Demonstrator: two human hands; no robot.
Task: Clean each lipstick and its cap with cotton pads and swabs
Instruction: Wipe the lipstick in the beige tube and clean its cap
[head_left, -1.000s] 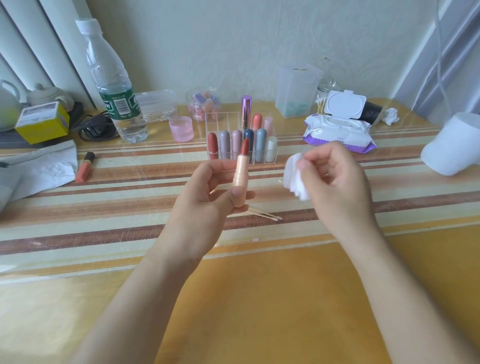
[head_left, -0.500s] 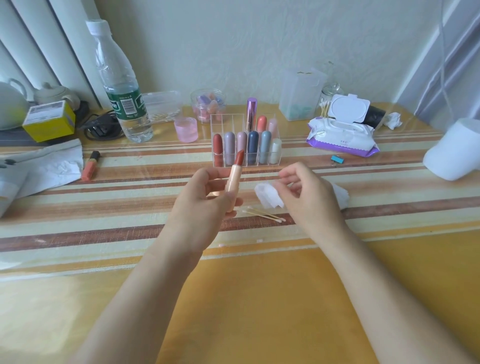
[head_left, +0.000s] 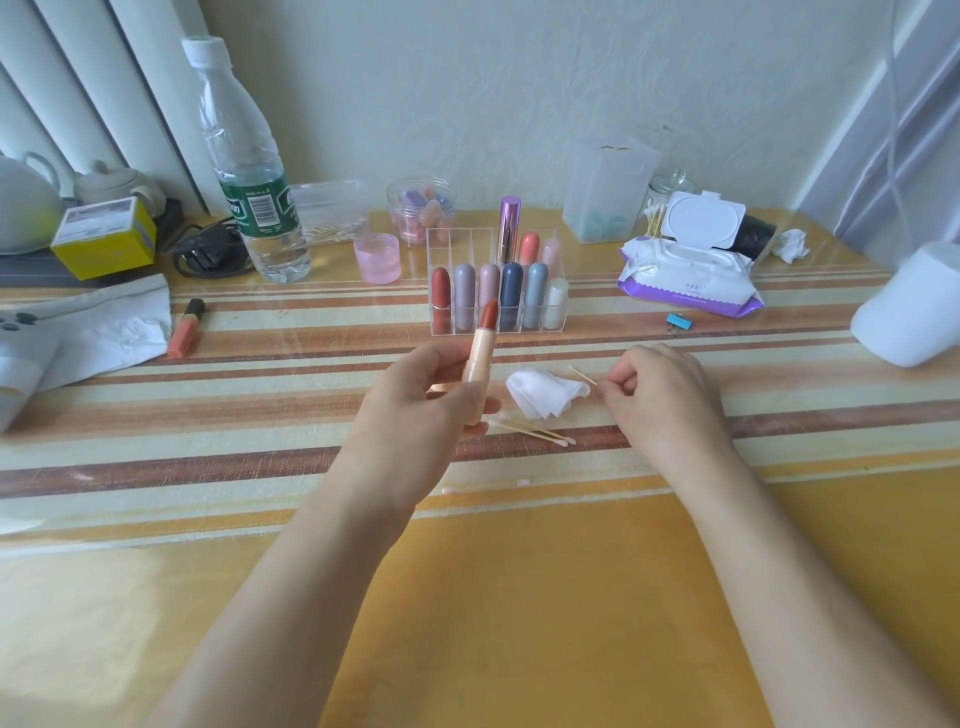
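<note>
My left hand (head_left: 415, 410) grips an uncapped peach-cased lipstick (head_left: 481, 358) upright, its reddish-brown tip pointing up. A crumpled white cotton pad (head_left: 543, 395) lies on the striped tablecloth between my hands. My right hand (head_left: 662, 395) pinches one end of a cotton swab (head_left: 582, 374) just right of the pad. Two more swabs (head_left: 535, 431) lie on the cloth below the pad. The lipstick's cap is not visible. A clear organizer (head_left: 496, 291) behind holds several capped lipsticks.
A water bottle (head_left: 249, 171) and a pink cup (head_left: 377, 258) stand at the back left. An orange lipstick (head_left: 185, 328) lies by white paper (head_left: 111, 327). A wet-wipe pack (head_left: 691, 270), a blue clip (head_left: 679, 323) and a white roll (head_left: 914, 306) sit at the right.
My right hand lowered the cotton pad onto the table, let it go, moved right and took hold of a swab. My left hand has tilted the lipstick slightly.
</note>
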